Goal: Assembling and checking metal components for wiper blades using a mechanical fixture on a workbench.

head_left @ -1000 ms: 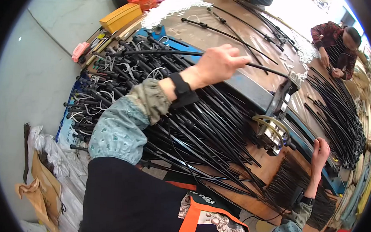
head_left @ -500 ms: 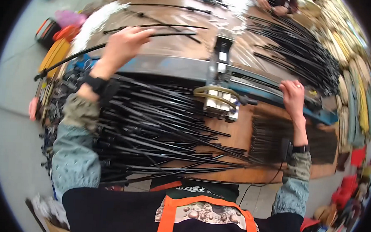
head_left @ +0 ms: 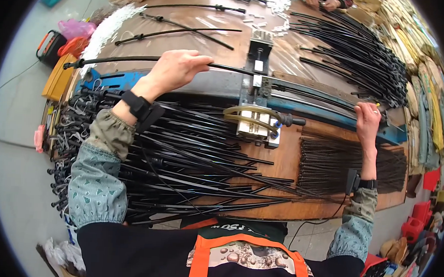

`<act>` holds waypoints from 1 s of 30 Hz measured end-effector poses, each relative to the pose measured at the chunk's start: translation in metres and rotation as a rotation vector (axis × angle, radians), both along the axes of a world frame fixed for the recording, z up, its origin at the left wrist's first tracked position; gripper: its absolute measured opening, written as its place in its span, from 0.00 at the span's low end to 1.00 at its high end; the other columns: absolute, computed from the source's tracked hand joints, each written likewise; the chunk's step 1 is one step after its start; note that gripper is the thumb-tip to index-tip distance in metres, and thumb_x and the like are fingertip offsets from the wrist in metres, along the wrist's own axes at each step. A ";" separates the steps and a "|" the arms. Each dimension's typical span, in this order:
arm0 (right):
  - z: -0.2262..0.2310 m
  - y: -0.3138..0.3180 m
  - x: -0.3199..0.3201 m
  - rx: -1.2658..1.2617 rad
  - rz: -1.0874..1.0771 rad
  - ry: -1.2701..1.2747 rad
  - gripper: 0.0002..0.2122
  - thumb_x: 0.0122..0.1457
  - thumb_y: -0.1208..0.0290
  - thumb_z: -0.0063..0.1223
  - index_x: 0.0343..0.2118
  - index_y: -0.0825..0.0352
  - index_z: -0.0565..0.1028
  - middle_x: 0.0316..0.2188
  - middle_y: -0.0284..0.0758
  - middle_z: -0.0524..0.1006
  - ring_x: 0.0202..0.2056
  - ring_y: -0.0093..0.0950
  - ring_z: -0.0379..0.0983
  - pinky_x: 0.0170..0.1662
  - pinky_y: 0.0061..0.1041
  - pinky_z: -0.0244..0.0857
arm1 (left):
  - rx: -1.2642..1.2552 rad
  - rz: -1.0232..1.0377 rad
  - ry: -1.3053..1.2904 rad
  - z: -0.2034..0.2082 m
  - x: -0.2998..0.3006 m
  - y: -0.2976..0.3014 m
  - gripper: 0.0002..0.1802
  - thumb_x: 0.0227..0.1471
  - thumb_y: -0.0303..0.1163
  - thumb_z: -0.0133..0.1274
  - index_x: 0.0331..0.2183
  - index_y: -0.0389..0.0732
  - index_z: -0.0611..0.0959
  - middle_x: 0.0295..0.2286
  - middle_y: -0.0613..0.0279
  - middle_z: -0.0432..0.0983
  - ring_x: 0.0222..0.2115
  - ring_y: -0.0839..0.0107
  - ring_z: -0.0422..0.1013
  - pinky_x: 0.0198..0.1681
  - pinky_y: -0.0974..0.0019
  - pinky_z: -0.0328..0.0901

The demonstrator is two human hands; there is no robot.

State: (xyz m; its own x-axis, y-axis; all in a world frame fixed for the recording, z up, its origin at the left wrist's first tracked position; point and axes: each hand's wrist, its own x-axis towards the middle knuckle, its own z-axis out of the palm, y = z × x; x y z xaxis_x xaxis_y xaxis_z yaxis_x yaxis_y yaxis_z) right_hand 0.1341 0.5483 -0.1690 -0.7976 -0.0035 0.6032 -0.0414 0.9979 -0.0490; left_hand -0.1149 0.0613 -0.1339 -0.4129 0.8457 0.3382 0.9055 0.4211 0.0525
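Note:
My left hand is closed around a long black tube with a fitting at its left end. The tube's right part reaches the metal clamping machine, which has yellowish hoses and stands mid-table on a blue and grey rail. At the rail's right end, my right hand has its fingers pinched together by the end of thin dark rods. What lies between those fingers is too small to make out. A large pile of black tubes lies below my left forearm.
Dark thin twisted rods lie in a row on the wooden board at right. More black tubes are heaped far right, near another person's hands. Small white pieces are piled far left. Stacked sacks line the right side.
My left hand has moved right and down, bringing the tube's right end to the machine. My right hand has shifted right and slightly down along the rail.

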 end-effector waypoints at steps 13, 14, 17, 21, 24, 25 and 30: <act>-0.009 0.011 0.000 -0.105 0.008 0.013 0.04 0.60 0.75 0.53 0.32 0.69 0.75 0.27 0.41 0.74 0.30 0.39 0.71 0.36 0.33 0.64 | 0.027 0.015 -0.113 -0.020 0.005 0.024 0.13 0.57 0.43 0.52 0.32 0.44 0.81 0.28 0.56 0.79 0.31 0.53 0.76 0.34 0.52 0.69; -0.009 0.011 0.000 -0.103 0.019 0.017 0.04 0.60 0.75 0.53 0.32 0.69 0.75 0.27 0.41 0.74 0.30 0.39 0.71 0.36 0.33 0.64 | 0.023 0.026 -0.111 -0.022 0.010 0.024 0.13 0.57 0.43 0.51 0.31 0.44 0.80 0.27 0.55 0.79 0.31 0.53 0.76 0.33 0.52 0.69; -0.011 0.011 0.000 -0.108 -0.003 0.005 0.05 0.61 0.73 0.53 0.33 0.70 0.75 0.27 0.40 0.75 0.31 0.39 0.71 0.36 0.33 0.64 | 0.037 0.035 -0.099 -0.028 0.012 0.028 0.14 0.57 0.44 0.50 0.30 0.44 0.79 0.26 0.55 0.79 0.30 0.53 0.76 0.32 0.51 0.69; -0.010 0.011 0.000 -0.139 -0.017 -0.004 0.05 0.61 0.73 0.53 0.33 0.69 0.75 0.28 0.40 0.75 0.31 0.38 0.71 0.36 0.33 0.63 | 0.055 0.023 -0.108 -0.026 0.015 0.038 0.15 0.57 0.45 0.49 0.29 0.43 0.78 0.25 0.55 0.78 0.29 0.52 0.76 0.32 0.51 0.68; -0.011 0.010 0.000 -0.136 -0.029 -0.013 0.05 0.61 0.73 0.53 0.33 0.70 0.75 0.28 0.40 0.75 0.32 0.38 0.71 0.37 0.33 0.64 | 0.006 0.046 -0.151 -0.021 0.020 0.042 0.15 0.57 0.45 0.49 0.29 0.43 0.77 0.25 0.54 0.78 0.29 0.51 0.76 0.32 0.50 0.68; -0.011 0.011 0.000 -0.133 -0.040 -0.017 0.06 0.61 0.73 0.53 0.33 0.70 0.75 0.29 0.40 0.76 0.32 0.38 0.72 0.38 0.32 0.64 | 0.011 0.067 -0.197 -0.018 0.022 0.044 0.15 0.57 0.45 0.49 0.30 0.43 0.78 0.25 0.54 0.78 0.30 0.51 0.76 0.32 0.50 0.68; -0.013 0.022 0.013 -0.098 -0.044 -0.013 0.06 0.61 0.73 0.53 0.33 0.71 0.75 0.30 0.41 0.77 0.34 0.39 0.73 0.40 0.33 0.66 | -0.014 0.104 -0.281 -0.010 0.024 0.052 0.12 0.56 0.44 0.50 0.33 0.46 0.79 0.27 0.52 0.79 0.32 0.50 0.76 0.33 0.50 0.68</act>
State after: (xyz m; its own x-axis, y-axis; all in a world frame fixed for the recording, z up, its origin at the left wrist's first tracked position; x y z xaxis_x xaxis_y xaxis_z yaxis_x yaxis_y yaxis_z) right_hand 0.1467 0.5703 -0.1815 -0.8033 0.0900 0.5888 0.0036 0.9892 -0.1463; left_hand -0.0908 0.1134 -0.1441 -0.5734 0.7977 0.1865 0.8082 0.5135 0.2884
